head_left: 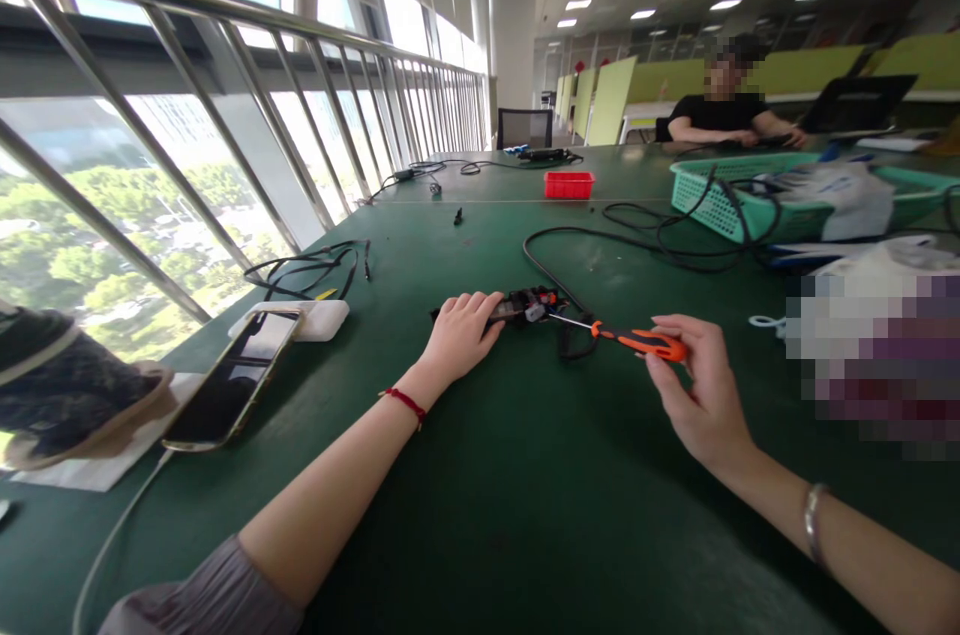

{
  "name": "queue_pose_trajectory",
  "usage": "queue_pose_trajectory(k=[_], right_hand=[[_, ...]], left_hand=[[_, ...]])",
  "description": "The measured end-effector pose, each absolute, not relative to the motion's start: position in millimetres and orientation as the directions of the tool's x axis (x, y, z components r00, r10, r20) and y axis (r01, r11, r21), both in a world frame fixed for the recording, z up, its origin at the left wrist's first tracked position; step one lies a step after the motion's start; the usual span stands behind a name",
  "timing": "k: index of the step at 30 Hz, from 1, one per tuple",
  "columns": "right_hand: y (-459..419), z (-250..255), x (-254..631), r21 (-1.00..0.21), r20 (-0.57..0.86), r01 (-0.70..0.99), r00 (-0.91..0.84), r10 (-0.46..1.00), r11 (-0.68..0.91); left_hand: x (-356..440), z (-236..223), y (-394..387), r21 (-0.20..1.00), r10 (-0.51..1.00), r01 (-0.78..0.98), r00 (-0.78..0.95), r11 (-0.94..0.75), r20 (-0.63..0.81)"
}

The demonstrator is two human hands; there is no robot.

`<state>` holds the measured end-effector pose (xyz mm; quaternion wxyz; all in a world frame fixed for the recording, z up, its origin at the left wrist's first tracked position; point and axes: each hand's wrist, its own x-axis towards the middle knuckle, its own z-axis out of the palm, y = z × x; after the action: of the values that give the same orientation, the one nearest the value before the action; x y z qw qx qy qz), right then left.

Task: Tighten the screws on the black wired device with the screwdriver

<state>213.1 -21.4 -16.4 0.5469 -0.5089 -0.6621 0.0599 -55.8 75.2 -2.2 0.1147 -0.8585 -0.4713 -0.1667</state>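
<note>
My left hand presses down on a small black device with exposed inner parts, its fingers wrapped over the near end. A black cable runs from the device's far end. In my right hand is an orange and black screwdriver, gripped at the handle's end between thumb and fingers. Its metal shaft points left, and the tip reaches the right end of the device. Whether the tip sits in a screw is too small to tell.
On the green table lie a phone on a cable, a white box, black cables, a small red tray and a green basket. A plastic bag lies at right. Another person sits across.
</note>
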Motion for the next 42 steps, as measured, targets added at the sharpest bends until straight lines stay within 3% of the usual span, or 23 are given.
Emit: queue_pose_trajectory(k=[3, 9, 19, 27, 36, 42], right_hand=[[-21.4, -16.1, 212.5, -0.646, 0.654, 0.595, 0.107, 0.749, 0.479], [-23.9, -14.2, 210.9, -0.740, 0.499, 0.562, 0.092, 0.862, 0.369], [-21.8, -12.4, 209.7, -0.588, 0.708, 0.643, 0.117, 0.697, 0.490], [-26.0, -10.6, 208.6, -0.714, 0.517, 0.570, 0.037, 0.855, 0.407], [-20.8, -14.4, 208.4, -0.602, 0.700, 0.626, 0.116, 0.704, 0.495], [-23.4, -15.8, 210.0, -0.682, 0.568, 0.594, 0.063, 0.821, 0.426]], left_hand=[[-55.8, -1.9, 75.2, -0.042, 0.767, 0.845, 0.504, -0.533, 0.396], [-54.9, -0.7, 73.7, -0.050, 0.775, 0.852, 0.497, -0.522, 0.390], [-54.9, -0.6, 73.0, -0.043, 0.775, 0.849, 0.500, -0.527, 0.387], [-55.0, -0.5, 73.3, -0.051, 0.772, 0.849, 0.501, -0.525, 0.392], [-55.5, -1.7, 73.9, -0.053, 0.771, 0.847, 0.504, -0.528, 0.389], [-55.1, -0.1, 72.8, -0.059, 0.778, 0.852, 0.500, -0.520, 0.381]])
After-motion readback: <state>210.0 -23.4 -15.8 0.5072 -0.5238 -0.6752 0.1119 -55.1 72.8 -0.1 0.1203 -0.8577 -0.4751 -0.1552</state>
